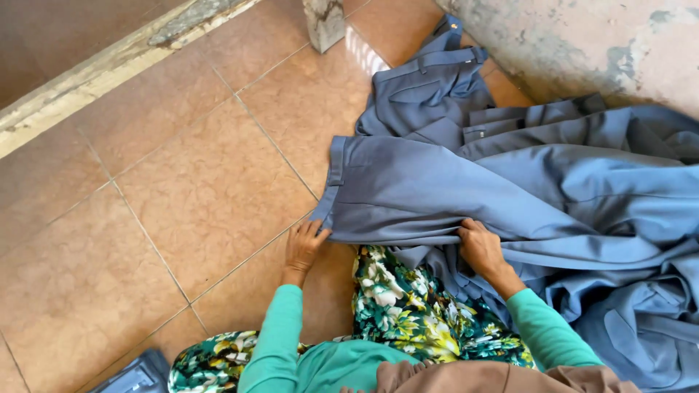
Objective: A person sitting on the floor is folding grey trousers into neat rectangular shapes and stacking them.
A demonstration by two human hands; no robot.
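Brown tiled floor (182,196). My left hand (302,247) pinches the waistband corner of grey-blue cotton trousers (466,196); my right hand (480,247) grips their lower edge. Laid flat, unfolded; crumpled grey-blue garment heap (641,306) waits alongside.

Long teal sleeves (280,331); green floral skirt (415,309); brown cloth (466,377) at the chest.

trousers (451,189): smooth woven cloth, blue-grey, matt with a faint sheen
floor (196,189): glazed tile, mottled reddish-brown, slightly glossy, thin pale grout lines
wall (582,44): rough plaster, grey, stained and patchy
sleeves (280,335): soft knit cloth, teal, matt
floral garment (408,306): thin printed cloth, green, white and yellow, matt
ledge (95,73): rough concrete, worn, chipped
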